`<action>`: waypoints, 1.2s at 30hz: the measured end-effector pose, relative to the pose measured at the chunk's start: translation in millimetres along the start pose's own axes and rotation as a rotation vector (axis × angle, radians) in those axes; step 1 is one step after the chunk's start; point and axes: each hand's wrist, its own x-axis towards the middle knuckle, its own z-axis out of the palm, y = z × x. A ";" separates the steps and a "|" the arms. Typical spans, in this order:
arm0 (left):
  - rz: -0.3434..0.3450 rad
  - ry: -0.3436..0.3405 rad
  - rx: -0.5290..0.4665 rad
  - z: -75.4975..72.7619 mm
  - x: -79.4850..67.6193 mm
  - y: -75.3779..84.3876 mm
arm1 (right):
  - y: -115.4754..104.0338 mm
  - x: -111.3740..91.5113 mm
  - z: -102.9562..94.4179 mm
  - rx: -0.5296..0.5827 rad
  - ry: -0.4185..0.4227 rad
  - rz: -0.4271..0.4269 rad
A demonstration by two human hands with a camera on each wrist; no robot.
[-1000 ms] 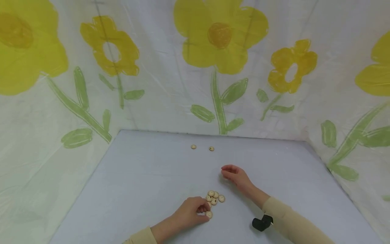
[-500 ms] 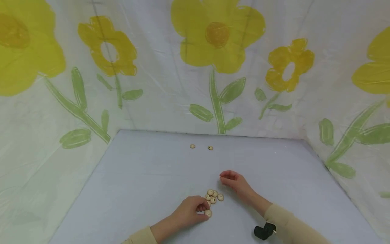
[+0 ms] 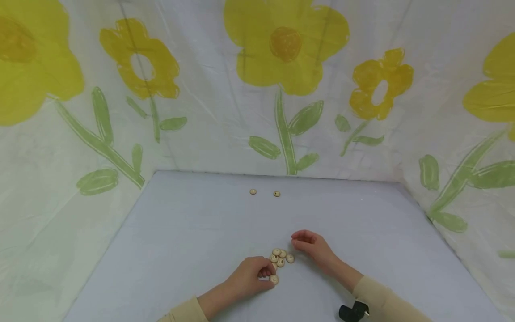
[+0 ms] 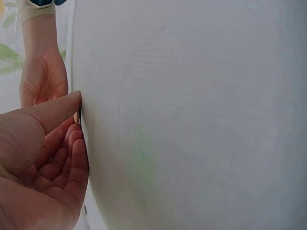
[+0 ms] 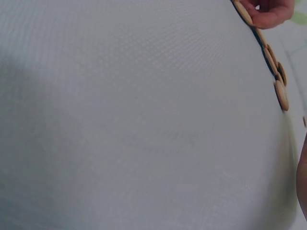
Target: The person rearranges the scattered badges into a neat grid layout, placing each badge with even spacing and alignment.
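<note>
Low on the table in the head view, my left hand (image 3: pixel 251 275) has its thumb and curled fingers at the edges of a round wooden button (image 3: pixel 274 279), which it pinches against the tabletop. The left wrist view shows a sliver of that button (image 4: pixel 76 116) between thumb and fingers. Just beyond lies a small cluster of similar buttons (image 3: pixel 280 262), some overlapping; one is partly covered by the left fingers. My right hand (image 3: pixel 315 248) hovers to the right of the cluster, fingers loosely bent, with nothing visible in them. Only its edge (image 5: pixel 302 179) shows in the right wrist view.
Two more buttons lie apart near the table's far edge, one on the left (image 3: pixel 253 191) and one on the right (image 3: pixel 276 193). The pale table (image 3: pixel 181 223) is bordered by a white curtain (image 3: pixel 217 134) painted with yellow flowers. A black device (image 3: pixel 354 311) sits at the right wrist.
My right hand has drawn back toward the near side, closer to the cluster. The left hand stays at its button. The head view has shifted slightly.
</note>
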 end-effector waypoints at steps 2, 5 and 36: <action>-0.003 -0.001 0.001 0.4 0.1 -0.6 | 0.1 -2.1 -0.1 -0.002 -0.005 -0.001; -0.015 -0.004 -0.002 0.9 0.5 -0.9 | 0.3 -4.9 0.5 -0.011 -0.011 0.004; -0.013 -0.004 -0.026 0.0 0.7 3.0 | 6.6 -19.1 -1.8 -0.429 -0.033 -0.201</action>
